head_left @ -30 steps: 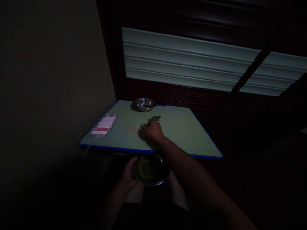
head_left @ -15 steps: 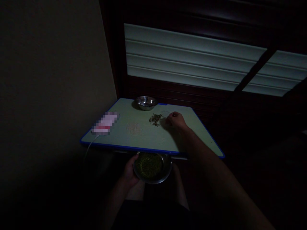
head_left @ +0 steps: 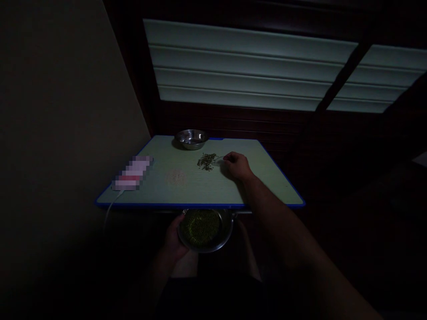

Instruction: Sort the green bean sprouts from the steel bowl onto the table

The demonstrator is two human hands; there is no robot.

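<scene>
My left hand (head_left: 175,235) grips the left rim of a metal bowl (head_left: 227,238), held just below the table's front edge. Small green grains, like mung beans (head_left: 202,226), fill much of that bowl. Over the table, my right hand (head_left: 237,165) is closed on a clear, thin piece of plastic (head_left: 218,161); its exact kind is hard to make out in the dim light. The plastic's left end meets the right side of a scattered patch of dark brown grains (head_left: 207,161). To the left lies a fainter patch of pale grains (head_left: 176,177).
A second metal bowl (head_left: 192,140) stands at the back of the pale green, blue-edged table (head_left: 207,191). A blurred-out phone-like object (head_left: 132,173) with a white cable (head_left: 108,213) lies at the left. Walls and a dark wooden panel (head_left: 233,118) border the table.
The view has shifted, so the table sits further left. My right hand has brought the clear plastic down to the brown grains' edge. My left hand still holds the bowl.
</scene>
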